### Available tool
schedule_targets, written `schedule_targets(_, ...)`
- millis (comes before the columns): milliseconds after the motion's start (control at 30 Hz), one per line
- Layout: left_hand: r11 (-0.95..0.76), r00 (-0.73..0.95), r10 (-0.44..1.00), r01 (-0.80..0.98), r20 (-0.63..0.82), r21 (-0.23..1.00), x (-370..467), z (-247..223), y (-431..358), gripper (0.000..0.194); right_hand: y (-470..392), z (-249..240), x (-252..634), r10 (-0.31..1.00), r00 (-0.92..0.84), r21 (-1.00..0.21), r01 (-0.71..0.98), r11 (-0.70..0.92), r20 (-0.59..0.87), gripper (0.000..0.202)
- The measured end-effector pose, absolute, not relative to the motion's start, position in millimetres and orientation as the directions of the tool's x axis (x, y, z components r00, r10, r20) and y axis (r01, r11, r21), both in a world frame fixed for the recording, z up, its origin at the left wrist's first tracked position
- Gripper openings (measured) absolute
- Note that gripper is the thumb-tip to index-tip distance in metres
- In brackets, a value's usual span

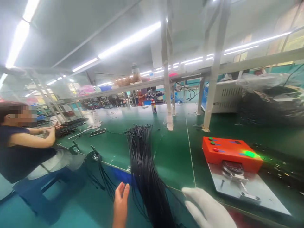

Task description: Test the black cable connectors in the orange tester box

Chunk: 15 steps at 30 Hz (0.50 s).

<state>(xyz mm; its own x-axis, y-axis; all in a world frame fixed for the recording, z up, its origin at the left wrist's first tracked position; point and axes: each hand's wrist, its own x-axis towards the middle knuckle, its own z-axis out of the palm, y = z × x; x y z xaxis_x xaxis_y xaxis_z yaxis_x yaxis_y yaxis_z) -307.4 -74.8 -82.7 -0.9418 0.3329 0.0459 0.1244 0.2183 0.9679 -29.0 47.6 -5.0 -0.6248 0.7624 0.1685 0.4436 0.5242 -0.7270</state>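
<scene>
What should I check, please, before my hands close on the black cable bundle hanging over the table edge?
1. Left hand open, beside the cable bundle: ok.
2. Right hand in a white glove, open: ok.
3. Bundle lying straight on the green table: ok.
4. Orange fixture apart from the bundle: ok.
5. Loose cables at the left tangled with the bundle: cannot tell.
6. Co-worker away from the bundle: ok.

Your bare left hand (120, 202) reaches forward with fingers straight and together, while your gloved right hand (207, 207) lies open, palm down.
</scene>
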Motion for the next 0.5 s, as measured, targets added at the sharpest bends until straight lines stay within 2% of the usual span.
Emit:
schedule_targets(67, 0.172, -0.94, 0.34, 0.065, 0.003, 0.983, -318, -100, -72, 0.035, 56, 4, -63, 0.749, -0.642, -0.727, 0.434, 0.532, 0.164, 0.036)
schedule_targets(133, 0.132, -0.923, 0.383, 0.02, -0.032, 0.991, -324, -111, -68, 0.035, 66, 6, -92, 0.729, -0.684, -0.704, 0.499, 0.505, 0.037, 0.04)
schedule_targets(233, 0.069, -0.872, 0.487, -0.022, -0.053, 0.997, -324, -122, -60, 0.032, 81, 3, -126, 0.714, -0.698, -0.649, 0.568, 0.506, -0.055, 0.045)
schedule_targets(400, -0.061, -0.724, 0.689, -0.085, -0.02, 0.994, -292, -133, -32, 0.032, 81, 7, -161, 0.588, -0.8, -0.607, 0.527, 0.595, -0.118, 0.025)
schedule_targets(500, -0.138, -0.593, 0.805, -0.164, 0.014, 0.977, -266, -128, -20, 0.035, 72, 15, -172, 0.596, -0.782, -0.6, 0.57, 0.562, -0.185, 0.033)
